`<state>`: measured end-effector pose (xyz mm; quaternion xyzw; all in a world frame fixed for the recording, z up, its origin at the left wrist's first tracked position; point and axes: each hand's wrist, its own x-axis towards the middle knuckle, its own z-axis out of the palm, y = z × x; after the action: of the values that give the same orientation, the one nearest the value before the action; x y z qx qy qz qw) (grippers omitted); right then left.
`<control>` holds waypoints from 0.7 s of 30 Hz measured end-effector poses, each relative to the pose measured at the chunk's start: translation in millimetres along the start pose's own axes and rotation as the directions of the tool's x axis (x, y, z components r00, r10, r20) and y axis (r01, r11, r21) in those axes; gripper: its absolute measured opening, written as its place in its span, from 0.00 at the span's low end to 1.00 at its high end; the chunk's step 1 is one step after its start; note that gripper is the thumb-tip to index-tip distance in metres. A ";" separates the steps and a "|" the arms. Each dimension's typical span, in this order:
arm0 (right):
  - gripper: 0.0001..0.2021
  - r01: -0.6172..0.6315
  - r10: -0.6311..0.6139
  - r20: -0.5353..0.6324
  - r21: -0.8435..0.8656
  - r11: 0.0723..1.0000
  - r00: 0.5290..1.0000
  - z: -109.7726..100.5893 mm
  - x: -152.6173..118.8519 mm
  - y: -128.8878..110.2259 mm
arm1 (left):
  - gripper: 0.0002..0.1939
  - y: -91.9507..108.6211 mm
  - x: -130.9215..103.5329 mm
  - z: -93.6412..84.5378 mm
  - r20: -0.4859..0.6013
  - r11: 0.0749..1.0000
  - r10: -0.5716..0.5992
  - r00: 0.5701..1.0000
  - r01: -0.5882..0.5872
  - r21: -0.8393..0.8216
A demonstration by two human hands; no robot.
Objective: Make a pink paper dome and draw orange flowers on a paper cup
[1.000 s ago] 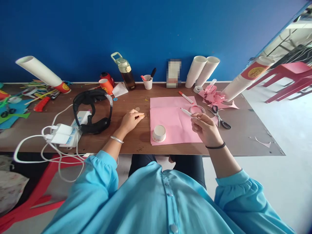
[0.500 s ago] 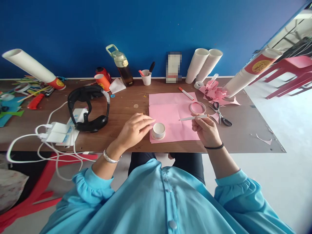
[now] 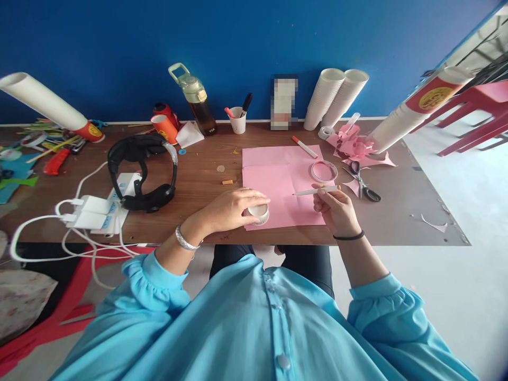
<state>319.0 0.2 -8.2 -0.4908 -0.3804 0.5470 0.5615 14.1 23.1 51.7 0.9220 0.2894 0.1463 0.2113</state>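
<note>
My left hand (image 3: 234, 207) grips a small white round cup (image 3: 259, 212), thumb on the near side and fingers over the far rim. The cup stands at the lower left of pink paper sheets (image 3: 273, 182). Above the right part of the sheets, my right hand (image 3: 336, 210) holds a white marker (image 3: 317, 191) with its tip pointing left. A small orange cap (image 3: 227, 182) lies on the wood left of the paper. Beyond my right hand is a round tape ring (image 3: 324, 171), and a second marker (image 3: 305, 147) lies at the paper's far edge.
Black-handled scissors (image 3: 361, 182) and pink scraps (image 3: 355, 145) lie to the right. Stacked paper cups (image 3: 325, 99), a bottle (image 3: 198, 106) and a pen cup (image 3: 238, 121) line the wall. A black headset (image 3: 143, 172) and a white power strip (image 3: 119, 203) are at left.
My left hand has moved right and closed around the white cup. The orange cap, mostly covered earlier, now shows. My right hand still holds the marker. The view has shifted slightly.
</note>
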 end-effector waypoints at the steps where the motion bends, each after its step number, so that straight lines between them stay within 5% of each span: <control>1: 0.17 -0.009 0.009 -0.003 0.005 1.000 1.000 -0.4 0.1 0.6 | 0.20 0.2 -0.3 -0.3 0.003 1.000 -0.002 1.000 0.002 -0.007; 13: 0.17 -0.007 0.007 -0.018 -0.001 1.000 1.000 -0.7 3.6 5.8 | 0.22 -1.7 -6.8 4.6 -0.027 1.000 0.007 1.000 -0.007 0.007; 21: 0.17 -0.015 0.014 -0.036 -0.022 1.000 0.999 -0.9 0.9 6.7 | 0.19 17.5 -13.4 13.2 -0.129 0.950 -0.056 0.990 0.093 0.298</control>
<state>318.3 0.4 -15.0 -0.5096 -0.3727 0.5377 0.5588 16.9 -1.9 46.6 0.9215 0.3553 0.1468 0.0549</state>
